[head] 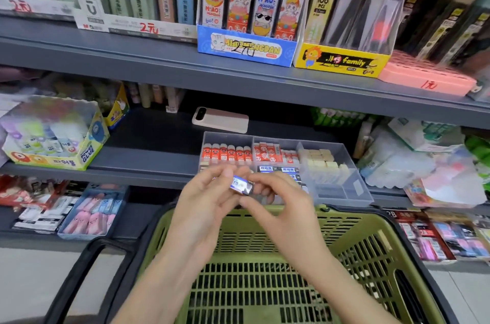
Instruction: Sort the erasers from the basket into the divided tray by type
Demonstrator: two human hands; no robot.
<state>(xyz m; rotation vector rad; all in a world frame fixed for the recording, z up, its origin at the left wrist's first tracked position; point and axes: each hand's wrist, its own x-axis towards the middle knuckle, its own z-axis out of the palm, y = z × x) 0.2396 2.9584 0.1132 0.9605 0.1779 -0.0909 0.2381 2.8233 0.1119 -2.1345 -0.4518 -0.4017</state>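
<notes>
My left hand (pixel 204 199) and right hand (pixel 281 207) fingers pinch one eraser (pixel 242 185) before the tray (pixel 344 191). I seat it flat among matching blues (pixel 278 169).

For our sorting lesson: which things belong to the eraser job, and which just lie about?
Job: blue-wrapped eraser, pinched by left hand and right hand; green plastic basket; clear divided plastic tray.
Lying about: pink phone; yellow glue box.

Left hand (pixel 204 201), right hand (pixel 281 209) and forearms (pixel 344 284) bare.
</notes>
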